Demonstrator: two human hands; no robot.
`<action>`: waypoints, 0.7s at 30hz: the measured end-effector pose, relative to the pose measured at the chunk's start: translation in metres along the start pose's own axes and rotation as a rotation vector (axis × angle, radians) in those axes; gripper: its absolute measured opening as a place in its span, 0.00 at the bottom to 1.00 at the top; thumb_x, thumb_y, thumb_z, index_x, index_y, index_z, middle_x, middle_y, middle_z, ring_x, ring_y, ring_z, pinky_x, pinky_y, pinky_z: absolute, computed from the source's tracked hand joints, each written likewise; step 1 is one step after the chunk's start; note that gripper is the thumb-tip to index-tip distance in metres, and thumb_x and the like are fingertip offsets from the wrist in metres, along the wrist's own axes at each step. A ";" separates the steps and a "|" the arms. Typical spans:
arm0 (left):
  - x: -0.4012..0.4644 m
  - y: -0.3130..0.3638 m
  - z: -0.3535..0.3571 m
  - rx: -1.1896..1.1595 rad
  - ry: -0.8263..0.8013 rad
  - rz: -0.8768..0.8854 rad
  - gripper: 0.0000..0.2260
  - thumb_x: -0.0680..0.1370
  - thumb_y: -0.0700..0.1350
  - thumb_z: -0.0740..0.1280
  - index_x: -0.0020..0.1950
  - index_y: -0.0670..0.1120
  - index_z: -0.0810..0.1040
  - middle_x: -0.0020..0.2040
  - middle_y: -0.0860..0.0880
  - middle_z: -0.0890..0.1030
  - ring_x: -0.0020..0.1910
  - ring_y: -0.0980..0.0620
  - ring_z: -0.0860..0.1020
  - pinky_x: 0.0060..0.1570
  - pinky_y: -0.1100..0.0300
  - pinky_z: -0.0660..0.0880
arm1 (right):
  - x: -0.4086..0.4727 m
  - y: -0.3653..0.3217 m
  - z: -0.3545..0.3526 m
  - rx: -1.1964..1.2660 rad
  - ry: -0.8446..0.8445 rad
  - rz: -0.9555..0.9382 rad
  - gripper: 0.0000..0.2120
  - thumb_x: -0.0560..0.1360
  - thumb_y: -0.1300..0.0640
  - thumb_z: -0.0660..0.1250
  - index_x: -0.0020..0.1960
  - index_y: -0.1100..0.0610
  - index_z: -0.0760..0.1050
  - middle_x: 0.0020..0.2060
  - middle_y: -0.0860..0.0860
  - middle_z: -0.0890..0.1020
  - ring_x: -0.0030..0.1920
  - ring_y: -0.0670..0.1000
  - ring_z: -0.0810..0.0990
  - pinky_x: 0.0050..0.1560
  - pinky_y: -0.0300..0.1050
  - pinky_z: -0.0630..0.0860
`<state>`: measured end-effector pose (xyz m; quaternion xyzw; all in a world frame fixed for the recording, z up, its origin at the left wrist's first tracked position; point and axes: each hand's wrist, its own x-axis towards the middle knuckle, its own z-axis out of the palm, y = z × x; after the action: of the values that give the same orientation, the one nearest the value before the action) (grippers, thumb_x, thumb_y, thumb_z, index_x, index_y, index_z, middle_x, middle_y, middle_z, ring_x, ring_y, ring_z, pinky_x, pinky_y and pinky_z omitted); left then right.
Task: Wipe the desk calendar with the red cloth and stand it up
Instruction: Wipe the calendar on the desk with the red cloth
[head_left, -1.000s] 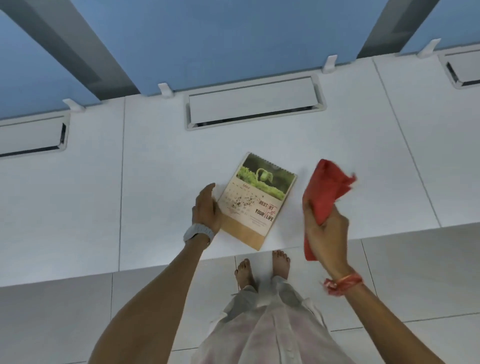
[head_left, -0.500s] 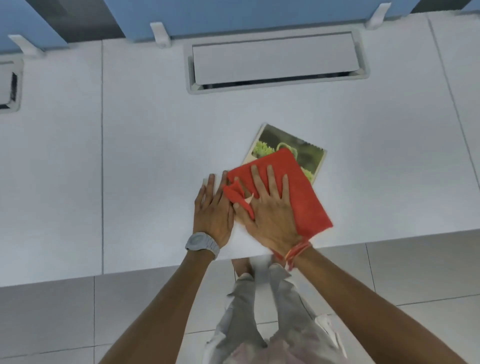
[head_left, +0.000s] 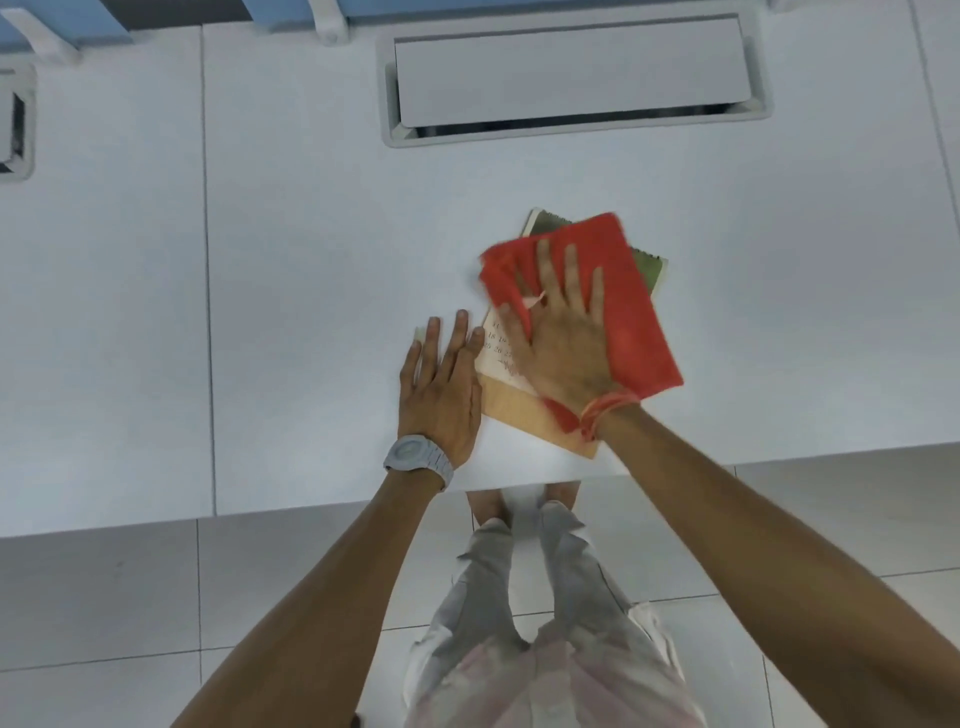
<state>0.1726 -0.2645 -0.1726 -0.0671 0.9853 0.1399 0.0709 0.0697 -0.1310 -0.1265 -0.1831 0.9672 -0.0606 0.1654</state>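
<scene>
The desk calendar (head_left: 524, 421) lies flat on the white desk (head_left: 311, 291) near its front edge, with its brown cardboard base toward me. A red cloth (head_left: 631, 306) covers most of the calendar's page. My right hand (head_left: 563, 338) presses flat on the cloth with fingers spread. My left hand (head_left: 441, 389) rests flat on the desk, its fingers against the calendar's left edge. A green picture strip (head_left: 649, 267) shows at the far end.
A grey cable flap (head_left: 571, 67) is set into the desk behind the calendar, and another (head_left: 15, 124) at the far left. Blue partition panels (head_left: 104, 13) line the back. The desk's front edge runs just behind my wrists; tiled floor and my legs are below.
My right hand brought the cloth down from the air onto the calendar, then slid it away from me toward the far end. My left hand flattened beside the calendar.
</scene>
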 end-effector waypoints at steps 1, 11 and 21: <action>0.001 0.000 -0.003 -0.035 -0.003 0.009 0.24 0.82 0.45 0.50 0.79 0.47 0.64 0.81 0.48 0.62 0.81 0.42 0.57 0.79 0.44 0.57 | 0.004 0.011 0.005 0.018 0.045 0.041 0.29 0.86 0.40 0.47 0.80 0.52 0.69 0.86 0.54 0.51 0.86 0.61 0.47 0.83 0.66 0.45; 0.001 -0.003 0.004 -0.013 0.050 -0.003 0.23 0.83 0.47 0.50 0.78 0.46 0.64 0.81 0.48 0.64 0.81 0.43 0.57 0.80 0.47 0.55 | 0.003 -0.017 0.023 -0.006 0.154 -0.070 0.29 0.85 0.41 0.48 0.82 0.50 0.65 0.84 0.58 0.60 0.84 0.64 0.56 0.81 0.70 0.52; 0.000 -0.002 -0.003 -0.044 0.032 -0.017 0.24 0.84 0.49 0.46 0.79 0.46 0.63 0.81 0.48 0.62 0.82 0.43 0.55 0.80 0.46 0.54 | -0.025 -0.024 0.035 -0.004 0.141 -0.063 0.31 0.85 0.39 0.44 0.84 0.50 0.60 0.85 0.58 0.58 0.85 0.64 0.54 0.80 0.71 0.51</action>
<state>0.1730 -0.2669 -0.1702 -0.0793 0.9824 0.1598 0.0547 0.1117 -0.1455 -0.1475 -0.2093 0.9702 -0.0769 0.0946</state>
